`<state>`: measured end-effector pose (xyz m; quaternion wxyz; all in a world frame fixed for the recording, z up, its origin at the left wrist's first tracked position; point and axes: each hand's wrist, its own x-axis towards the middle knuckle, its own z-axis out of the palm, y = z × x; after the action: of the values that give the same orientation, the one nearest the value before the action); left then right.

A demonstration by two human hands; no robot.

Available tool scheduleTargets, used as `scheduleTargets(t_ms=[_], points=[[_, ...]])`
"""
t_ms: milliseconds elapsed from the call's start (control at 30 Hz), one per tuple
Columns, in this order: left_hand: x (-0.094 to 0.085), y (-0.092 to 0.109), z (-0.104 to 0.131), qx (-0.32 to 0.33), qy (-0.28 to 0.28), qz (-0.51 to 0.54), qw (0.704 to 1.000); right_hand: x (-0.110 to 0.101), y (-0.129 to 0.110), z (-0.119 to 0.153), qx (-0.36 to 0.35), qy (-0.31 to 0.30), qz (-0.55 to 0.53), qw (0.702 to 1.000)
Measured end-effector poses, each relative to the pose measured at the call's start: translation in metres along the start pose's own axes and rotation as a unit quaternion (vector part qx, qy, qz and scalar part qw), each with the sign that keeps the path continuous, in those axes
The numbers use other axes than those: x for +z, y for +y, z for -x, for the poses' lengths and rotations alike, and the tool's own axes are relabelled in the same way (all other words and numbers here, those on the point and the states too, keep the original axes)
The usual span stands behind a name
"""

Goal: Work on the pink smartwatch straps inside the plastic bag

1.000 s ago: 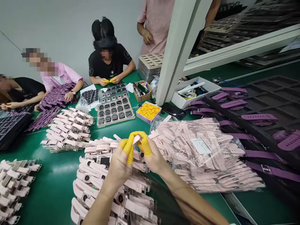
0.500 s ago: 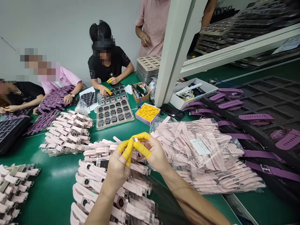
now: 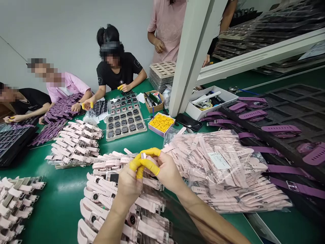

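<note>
Grip: left hand (image 3: 130, 178) and right hand (image 3: 169, 169) both pinch a small pink part (image 3: 143, 156) above the near watches (image 3: 101, 194), fingertips close together, presumably to steady something so slight. Yellow finger covers (image 3: 150, 166) likely guard its finish. Bagged straps (image 3: 207, 174) lie on the counter (image 3: 57, 195) just right, apparently for easy reach; boxed covers (image 3: 161, 122) stand farther off.

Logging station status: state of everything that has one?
Left hand: closed on small pink piece
Right hand: closed on the same piece
Plastic bag: filled with pink straps
Small box: open, full of yellow pieces
White box: open, filled
Cardboard box: open, filled
Phone: flat, screen dark
Front clear tray: filled with dark watch faces
Black tray at right: partly filled
</note>
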<state>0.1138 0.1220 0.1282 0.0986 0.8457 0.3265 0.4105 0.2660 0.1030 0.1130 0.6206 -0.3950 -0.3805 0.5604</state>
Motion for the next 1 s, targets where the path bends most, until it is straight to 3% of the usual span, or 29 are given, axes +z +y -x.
scheduleTargets(t_ms=[133,267,367,467,567,667,767,900,1000], points=[[-0.001,-0.001,-0.001,-0.041,0.015,0.043,0.998,-0.006,-0.007,-0.002,0.016,-0.003,0.033,0.999],[-0.001,-0.001,-0.002,-0.052,0.002,0.078,0.996,-0.008,-0.01,-0.002,-0.02,-0.005,0.067,0.998],[-0.002,0.001,0.002,-0.114,-0.002,0.183,0.977,-0.008,-0.007,0.0,-0.054,-0.006,0.166,0.985],[-0.004,0.004,0.005,-0.161,-0.055,0.276,0.946,-0.006,-0.001,0.001,-0.147,0.01,0.308,0.94],[-0.005,0.004,0.004,-0.158,-0.091,0.231,0.956,-0.006,0.005,0.002,-0.265,0.022,0.396,0.879],[-0.005,0.001,0.0,-0.111,-0.025,0.139,0.984,-0.005,0.007,0.003,-0.319,0.017,0.443,0.838],[-0.004,-0.001,0.0,-0.093,0.048,0.121,0.987,-0.002,0.003,0.007,-0.302,-0.002,0.468,0.83],[-0.003,0.001,0.005,-0.17,0.11,0.172,0.964,0.001,-0.003,0.013,-0.232,-0.04,0.49,0.839],[-0.003,0.003,0.001,-0.246,0.19,0.244,0.918,0.001,-0.006,0.014,-0.195,-0.058,0.489,0.848]])
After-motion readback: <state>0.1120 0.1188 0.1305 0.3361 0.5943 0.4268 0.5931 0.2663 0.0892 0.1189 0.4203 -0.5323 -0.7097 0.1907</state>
